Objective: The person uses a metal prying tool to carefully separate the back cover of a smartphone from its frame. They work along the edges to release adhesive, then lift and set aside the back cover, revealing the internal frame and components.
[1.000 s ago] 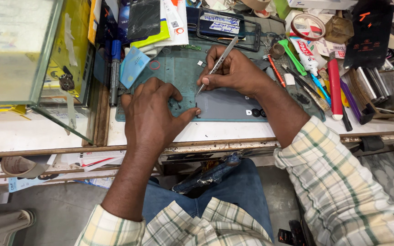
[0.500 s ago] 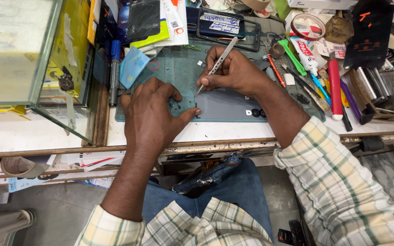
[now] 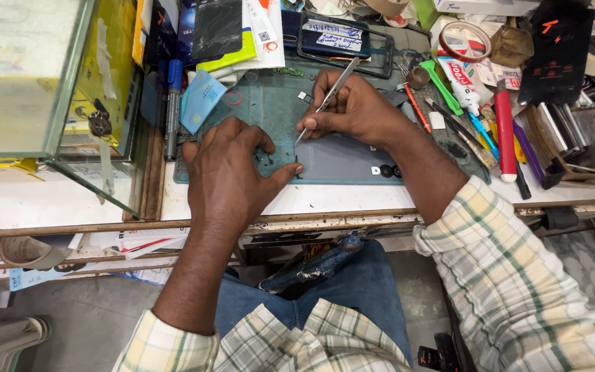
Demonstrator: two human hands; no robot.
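Observation:
A grey phone [image 3: 352, 160] lies back up on a green work mat [image 3: 270, 110] near the bench's front edge. My left hand [image 3: 232, 176] rests on the mat at the phone's left end, thumb against its corner and fingers curled over small dark parts. My right hand [image 3: 352, 110] hovers over the phone and pinches metal tweezers [image 3: 328, 96], whose tip points down at the phone's left end, close to my left thumb.
A glass case [image 3: 29, 89] stands at the left. A blue card [image 3: 201, 100] and a marker pen [image 3: 172, 110] lie beside the mat. Tools, a red-handled screwdriver [image 3: 504, 131], tape rolls and a black phone frame [image 3: 342, 38] crowd the back and right. Another phone [image 3: 315, 265] rests in my lap.

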